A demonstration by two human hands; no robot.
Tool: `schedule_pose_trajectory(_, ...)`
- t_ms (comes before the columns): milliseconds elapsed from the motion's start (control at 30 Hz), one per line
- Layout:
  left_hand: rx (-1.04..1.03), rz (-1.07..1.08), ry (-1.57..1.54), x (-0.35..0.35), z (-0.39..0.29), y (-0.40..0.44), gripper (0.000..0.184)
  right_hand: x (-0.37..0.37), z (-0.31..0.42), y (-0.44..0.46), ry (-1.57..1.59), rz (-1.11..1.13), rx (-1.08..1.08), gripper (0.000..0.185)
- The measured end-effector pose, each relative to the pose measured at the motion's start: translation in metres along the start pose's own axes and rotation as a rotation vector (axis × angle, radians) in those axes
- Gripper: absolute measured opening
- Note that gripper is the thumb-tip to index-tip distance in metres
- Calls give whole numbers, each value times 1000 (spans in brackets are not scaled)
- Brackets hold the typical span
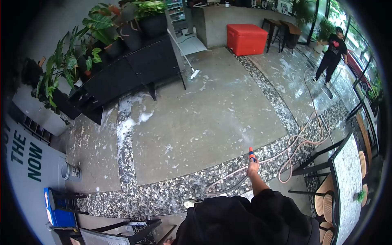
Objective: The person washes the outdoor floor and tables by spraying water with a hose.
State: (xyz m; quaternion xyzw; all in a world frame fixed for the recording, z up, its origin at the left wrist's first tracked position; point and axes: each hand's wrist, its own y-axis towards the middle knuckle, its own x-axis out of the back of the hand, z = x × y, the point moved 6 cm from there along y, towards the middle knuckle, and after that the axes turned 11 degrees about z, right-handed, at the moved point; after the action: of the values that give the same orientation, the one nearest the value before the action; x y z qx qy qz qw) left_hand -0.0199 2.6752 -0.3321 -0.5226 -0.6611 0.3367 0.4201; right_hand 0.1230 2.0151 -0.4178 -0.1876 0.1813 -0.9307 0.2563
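My right hand (pixel 253 166) is wrapped round an orange and blue hose nozzle (pixel 251 153), which points away from me over the wet concrete floor (pixel 196 126). A faint spray of water shows just past its tip. The pinkish hose (pixel 281 152) trails from near this hand across the pebble strip (pixel 171 192) and lies in loops to the right. Only a sliver of my left hand (pixel 168 241) shows at the bottom edge, low by my side near a dark-framed table (pixel 106 237); its fingers cannot be made out. White foam (pixel 127 124) lies in patches on the floor.
A black cabinet (pixel 122 69) with potted plants stands at the upper left, a long-handled floor brush (pixel 195 74) leaning on it. A red cooler box (pixel 246 39) is at the back. Another person (pixel 332 55) stands far right. A bucket (pixel 71 172) is left; a terrazzo table (pixel 347 179) is right.
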Motion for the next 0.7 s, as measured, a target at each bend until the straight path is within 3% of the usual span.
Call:
schedule_pose_trajectory(67,26,17,44,-13,4,-4,16,43,5,-10,-11,-122,-32,32)
schedule_pose_trajectory(133,31,38,88,-23,-2,-6,16,74,4,-9,132,-95,37,34)
schedule_pose_trajectory(200,18,61,130,-29,-12,-5,16,102,1,-14,23,-106,-164,37)
schedule_pose_trajectory(233,8,74,156,-31,-18,-4,16,114,19,-29,-74,-107,-107,36)
schedule_pose_trajectory(267,-6,87,182,-33,-26,-2,16,118,24,-42,137,-86,-207,35)
schedule_pose_trajectory(333,-59,122,230,-34,-45,1,16,133,-25,-12,-87,-183,-12,40)
schedule_pose_trajectory(500,-409,316,242,-60,-133,19,15,120,-48,-25,-308,25,81,36)
schedule_pose_trajectory(533,-455,303,230,-66,-148,23,15,114,-22,-57,-181,185,-125,36)
schedule_pose_trajectory(667,-492,203,191,-90,-180,11,15,87,-21,-85,-362,405,-126,35)
schedule_pose_trajectory(700,-464,196,141,-88,-173,11,15,84,-14,-90,-439,367,-70,36)
